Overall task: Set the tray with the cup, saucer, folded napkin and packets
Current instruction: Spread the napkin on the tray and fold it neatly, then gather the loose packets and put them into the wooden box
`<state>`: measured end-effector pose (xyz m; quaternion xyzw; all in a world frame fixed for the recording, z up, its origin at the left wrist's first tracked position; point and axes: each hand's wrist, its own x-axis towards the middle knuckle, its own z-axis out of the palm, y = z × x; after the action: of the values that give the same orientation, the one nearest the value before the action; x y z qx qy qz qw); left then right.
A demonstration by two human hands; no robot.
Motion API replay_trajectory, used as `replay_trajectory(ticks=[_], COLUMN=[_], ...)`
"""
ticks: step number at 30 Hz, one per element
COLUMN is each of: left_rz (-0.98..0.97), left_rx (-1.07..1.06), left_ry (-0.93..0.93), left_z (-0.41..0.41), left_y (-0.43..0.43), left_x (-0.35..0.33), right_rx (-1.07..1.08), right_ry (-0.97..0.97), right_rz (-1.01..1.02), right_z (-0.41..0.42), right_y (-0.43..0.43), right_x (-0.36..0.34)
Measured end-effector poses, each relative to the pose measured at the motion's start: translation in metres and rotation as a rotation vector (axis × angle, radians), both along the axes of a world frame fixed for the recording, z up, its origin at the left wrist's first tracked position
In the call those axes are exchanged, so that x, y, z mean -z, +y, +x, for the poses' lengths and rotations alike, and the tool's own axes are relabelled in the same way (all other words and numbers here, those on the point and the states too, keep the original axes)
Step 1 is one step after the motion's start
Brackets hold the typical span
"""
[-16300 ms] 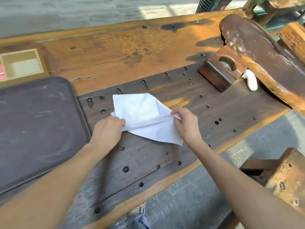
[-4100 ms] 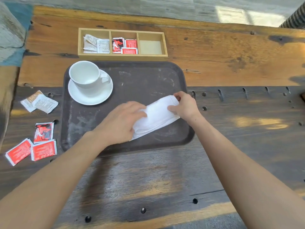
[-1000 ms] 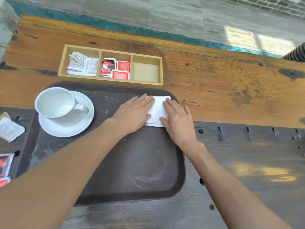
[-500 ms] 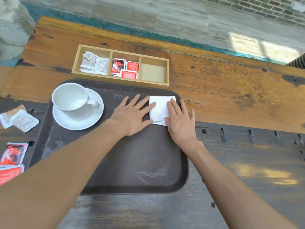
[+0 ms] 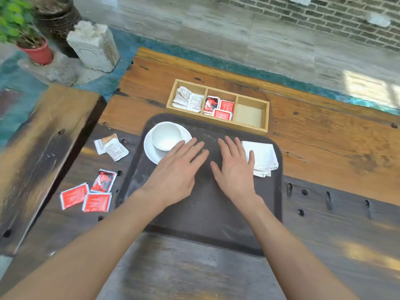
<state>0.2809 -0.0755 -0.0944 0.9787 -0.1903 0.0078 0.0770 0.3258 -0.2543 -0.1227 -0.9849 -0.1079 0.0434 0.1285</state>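
A dark tray [image 5: 207, 221] lies on the wooden table. At its far left a white cup [image 5: 165, 135] stands on a white saucer [image 5: 151, 153]. The folded white napkin [image 5: 263, 156] rests in the tray's far right corner. My left hand [image 5: 179, 169] hovers flat over the tray beside the saucer, fingers spread, holding nothing. My right hand [image 5: 234, 167] is flat too, its little finger at the napkin's left edge. Three red packets [image 5: 88, 195] and two pale packets [image 5: 111, 147] lie on the table left of the tray.
A wooden three-part box [image 5: 218, 105] behind the tray holds pale packets on the left, red packets in the middle and nothing on the right. A thick beam [image 5: 43, 152] borders the left. A stone block [image 5: 93, 46] and a potted plant [image 5: 28, 40] stand beyond.
Both hands have left the napkin and slid left toward the tray's middle. The napkin stays in the far right corner. My view has swung so more of the left side shows.
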Motion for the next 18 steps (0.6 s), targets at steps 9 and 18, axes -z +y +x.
replay_trajectory(ticks=[9,18], left_rz=[-0.391,-0.539], left_rx=[-0.446,-0.186], left_ry=[-0.095,0.287], left_z=[-0.019,0.056], left_y=[0.086,0.116], left_x=[-0.014,0.01], right_rx=[0.128,0.142], right_ry=[0.09,0.229], right_rz=[0.362,0.434], right_z=[-0.01,-0.001], right_y=[0.069,0.108], right_x=[-0.021,-0.015])
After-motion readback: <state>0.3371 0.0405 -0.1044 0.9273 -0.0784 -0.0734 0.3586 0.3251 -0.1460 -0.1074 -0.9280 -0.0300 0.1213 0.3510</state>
